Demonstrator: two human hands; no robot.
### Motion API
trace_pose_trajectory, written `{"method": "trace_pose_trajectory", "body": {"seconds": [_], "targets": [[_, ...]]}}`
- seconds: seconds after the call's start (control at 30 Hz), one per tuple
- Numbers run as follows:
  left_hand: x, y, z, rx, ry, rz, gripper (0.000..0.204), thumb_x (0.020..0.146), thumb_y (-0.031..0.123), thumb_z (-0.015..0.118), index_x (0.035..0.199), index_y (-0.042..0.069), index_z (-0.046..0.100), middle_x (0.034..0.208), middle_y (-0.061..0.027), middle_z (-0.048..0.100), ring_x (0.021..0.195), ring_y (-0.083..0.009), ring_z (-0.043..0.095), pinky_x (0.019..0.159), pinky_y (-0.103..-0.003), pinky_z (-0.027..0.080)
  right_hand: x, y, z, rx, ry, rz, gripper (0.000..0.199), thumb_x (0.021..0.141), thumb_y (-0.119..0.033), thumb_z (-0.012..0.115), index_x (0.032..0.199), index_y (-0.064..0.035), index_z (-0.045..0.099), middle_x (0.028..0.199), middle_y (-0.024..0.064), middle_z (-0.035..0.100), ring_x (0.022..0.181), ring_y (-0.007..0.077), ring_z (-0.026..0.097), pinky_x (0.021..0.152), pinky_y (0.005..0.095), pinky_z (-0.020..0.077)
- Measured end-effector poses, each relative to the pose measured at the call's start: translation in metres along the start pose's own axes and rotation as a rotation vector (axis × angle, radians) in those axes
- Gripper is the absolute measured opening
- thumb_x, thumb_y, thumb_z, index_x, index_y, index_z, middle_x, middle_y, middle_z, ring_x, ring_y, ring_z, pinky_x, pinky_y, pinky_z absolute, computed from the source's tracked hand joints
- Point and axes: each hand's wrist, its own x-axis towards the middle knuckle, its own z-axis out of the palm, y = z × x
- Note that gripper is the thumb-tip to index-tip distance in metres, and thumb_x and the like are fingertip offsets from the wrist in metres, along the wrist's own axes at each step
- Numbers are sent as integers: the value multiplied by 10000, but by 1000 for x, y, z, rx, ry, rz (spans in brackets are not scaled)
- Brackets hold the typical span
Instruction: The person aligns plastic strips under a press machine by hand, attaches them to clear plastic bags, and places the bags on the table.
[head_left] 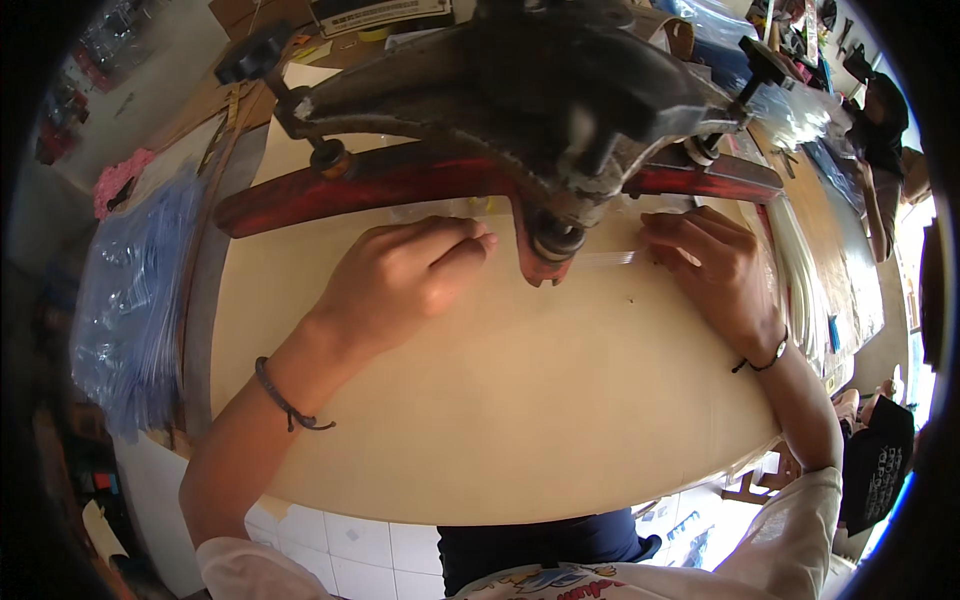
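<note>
A heavy dark metal press [590,90] with a worn red bar [370,187] stands over the tan board in front of me. Beneath its middle lies a piece of clear plastic film [608,258], mostly hidden by the press. My left hand [400,270] is closed in a pinch left of the red bar's central prong; whatever sits between its fingertips is hidden. On the other side, my right hand [710,250] pinches at the right end of the clear film, thumb and fingers bent together. Both wrists rest low over the board.
The tan board [520,400] spans the table before me. A stack of bluish clear plastic bags [135,290] hangs over the left edge. Pale plastic strips [800,270] lie at the right. Black knobs [768,62] jut from the press. Another person [880,150] is at the far right.
</note>
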Motion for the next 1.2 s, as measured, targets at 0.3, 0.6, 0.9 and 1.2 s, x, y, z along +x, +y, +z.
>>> {"method": "trace_pose_trajectory", "body": {"seconds": [0.3, 0.6, 0.9, 1.2], "targets": [[-1, -2, -2, -4, -14, -1, 177, 792, 16, 719, 969, 26, 723, 972, -67, 717, 848, -214, 741, 700, -324, 644, 1, -5, 0, -13, -6, -29, 186, 802, -5, 770, 975, -42, 711, 943, 93, 750, 837, 269, 701, 724, 383, 589], [-1, 0, 2, -42, -17, -37, 148, 795, 13, 752, 941, 10, 726, 982, -83, 738, 846, -232, 754, 725, -322, 646, 0, -8, -4, -26, -28, -9, 193, 804, 25, 758, 978, -35, 702, 983, 106, 754, 881, 286, 717, 755, 396, 589], [-2, 0, 1, -47, -41, -30, 156, 802, 20, 746, 957, 25, 728, 1015, -60, 723, 853, -216, 749, 734, -311, 644, 1, -8, -4, -19, -28, -10, 199, 797, 21, 767, 972, -42, 696, 974, 97, 753, 878, 288, 715, 749, 396, 585], [-1, 0, 0, -25, -60, -22, 158, 797, 15, 745, 954, 29, 728, 1012, -60, 723, 865, -209, 744, 740, -310, 642, 0, -8, -4, -26, -23, -8, 230, 782, 32, 773, 983, -43, 693, 959, 90, 744, 839, 278, 703, 726, 383, 585]]}}
